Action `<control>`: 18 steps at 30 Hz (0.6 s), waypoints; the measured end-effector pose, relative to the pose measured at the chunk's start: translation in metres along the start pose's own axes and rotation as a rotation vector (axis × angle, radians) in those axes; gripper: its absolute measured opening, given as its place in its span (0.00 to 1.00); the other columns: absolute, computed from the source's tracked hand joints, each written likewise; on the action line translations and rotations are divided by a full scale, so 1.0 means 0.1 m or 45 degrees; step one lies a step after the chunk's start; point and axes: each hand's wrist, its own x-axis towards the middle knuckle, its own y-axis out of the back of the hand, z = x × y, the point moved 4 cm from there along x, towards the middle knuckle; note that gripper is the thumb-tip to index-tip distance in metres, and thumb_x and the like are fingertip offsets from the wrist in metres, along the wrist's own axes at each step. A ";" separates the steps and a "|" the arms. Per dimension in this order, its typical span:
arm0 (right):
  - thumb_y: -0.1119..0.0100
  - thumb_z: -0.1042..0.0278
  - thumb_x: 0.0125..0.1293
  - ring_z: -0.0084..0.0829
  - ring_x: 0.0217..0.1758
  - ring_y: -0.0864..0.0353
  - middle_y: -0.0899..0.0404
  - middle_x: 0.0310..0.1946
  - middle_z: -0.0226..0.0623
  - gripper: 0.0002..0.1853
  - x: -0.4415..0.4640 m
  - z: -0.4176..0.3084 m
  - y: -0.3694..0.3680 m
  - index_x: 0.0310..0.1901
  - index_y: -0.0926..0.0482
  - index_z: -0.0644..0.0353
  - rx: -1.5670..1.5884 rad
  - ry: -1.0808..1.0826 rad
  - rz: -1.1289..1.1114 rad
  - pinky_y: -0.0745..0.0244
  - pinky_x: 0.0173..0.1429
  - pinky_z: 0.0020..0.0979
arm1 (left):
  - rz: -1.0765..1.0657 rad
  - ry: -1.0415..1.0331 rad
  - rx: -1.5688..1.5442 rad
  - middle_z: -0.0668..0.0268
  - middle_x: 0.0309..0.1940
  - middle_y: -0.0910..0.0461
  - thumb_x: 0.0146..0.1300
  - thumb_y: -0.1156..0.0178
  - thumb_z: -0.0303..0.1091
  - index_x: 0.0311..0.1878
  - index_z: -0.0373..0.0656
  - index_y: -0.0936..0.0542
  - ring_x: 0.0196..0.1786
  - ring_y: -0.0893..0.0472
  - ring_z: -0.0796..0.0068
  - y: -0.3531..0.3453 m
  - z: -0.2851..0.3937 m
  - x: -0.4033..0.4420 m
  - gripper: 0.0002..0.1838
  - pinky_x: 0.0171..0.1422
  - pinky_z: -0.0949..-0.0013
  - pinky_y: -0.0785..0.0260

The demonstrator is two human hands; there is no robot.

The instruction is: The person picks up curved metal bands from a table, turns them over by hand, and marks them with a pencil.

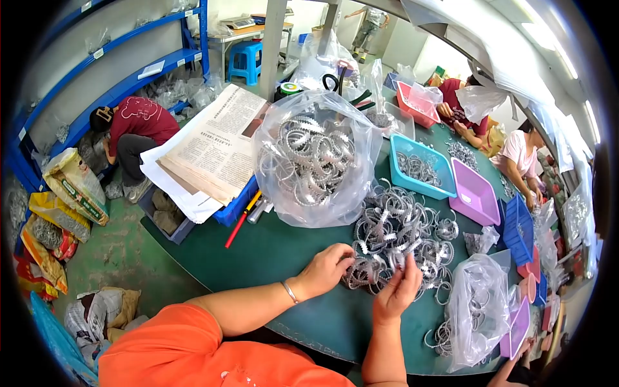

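Note:
A loose heap of silvery toothed metal rings (393, 222) lies on the dark green table (290, 248). At the heap's near left edge is my left hand (327, 269), its fingers bent together at a ring; whether they grip it is too small to tell. My right hand (398, 290) is at the near side of the heap, thumb and fingers pinched around something small, probably part of a ring. Beyond the heap stands an open clear plastic bag (316, 158) full of similar rings. Another clear bag (478, 309) with rings lies to the right, beside some loose rings.
A teal tray (422, 166) of small rings and a purple tray (475, 193) stand behind the heap. Newspaper (216, 145), a red pen (238, 226) and blue bins (518, 229) are around. Co-workers sit at the right; a person (138, 129) crouches by the blue shelves (116, 48).

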 end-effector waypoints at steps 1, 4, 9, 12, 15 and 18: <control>0.53 0.83 0.60 0.38 0.37 0.29 0.28 0.36 0.45 0.17 0.03 -0.03 0.06 0.52 0.29 0.72 -0.055 0.038 0.071 0.32 0.42 0.32 | 0.003 0.005 0.006 0.59 0.36 0.24 0.60 0.45 0.25 0.47 0.37 0.29 0.30 0.21 0.72 -0.01 -0.01 0.00 0.11 0.35 0.71 0.28; 0.53 0.81 0.62 0.39 0.40 0.29 0.28 0.40 0.46 0.15 0.03 -0.03 0.17 0.51 0.28 0.71 -0.049 0.013 0.072 0.33 0.46 0.33 | 0.087 0.061 -0.091 0.62 0.39 0.24 0.60 0.43 0.27 0.55 0.36 0.35 0.31 0.20 0.78 -0.01 -0.04 0.00 0.20 0.36 0.74 0.26; 0.51 0.79 0.63 0.31 0.42 0.31 0.29 0.39 0.39 0.08 -0.11 0.00 0.02 0.44 0.28 0.68 0.477 -0.152 -0.223 0.35 0.49 0.27 | 0.084 -0.149 -0.038 0.59 0.51 0.29 0.59 0.44 0.26 0.54 0.37 0.31 0.44 0.24 0.74 0.04 0.09 -0.01 0.19 0.44 0.73 0.29; 0.44 0.84 0.51 0.35 0.37 0.28 0.29 0.35 0.42 0.08 0.04 -0.19 -0.03 0.35 0.26 0.66 0.277 -0.022 -0.456 0.32 0.43 0.28 | 0.244 -0.409 0.108 0.60 0.39 0.26 0.63 0.47 0.30 0.44 0.37 0.25 0.39 0.25 0.68 0.18 0.16 -0.02 0.09 0.41 0.72 0.31; 0.42 0.84 0.51 0.35 0.33 0.26 0.25 0.30 0.41 0.07 -0.03 -0.18 -0.08 0.31 0.26 0.64 0.369 -0.059 -0.510 0.30 0.37 0.30 | -0.085 -0.119 -0.186 0.62 0.35 0.26 0.61 0.43 0.31 0.40 0.37 0.24 0.33 0.25 0.71 0.14 0.22 -0.12 0.08 0.37 0.71 0.32; 0.42 0.87 0.49 0.34 0.31 0.26 0.25 0.28 0.40 0.09 -0.03 -0.23 -0.09 0.31 0.27 0.64 0.459 -0.061 -0.557 0.30 0.38 0.28 | -0.091 -0.230 -0.192 0.63 0.31 0.25 0.56 0.37 0.29 0.35 0.36 0.22 0.32 0.24 0.75 0.10 0.27 -0.17 0.07 0.34 0.72 0.32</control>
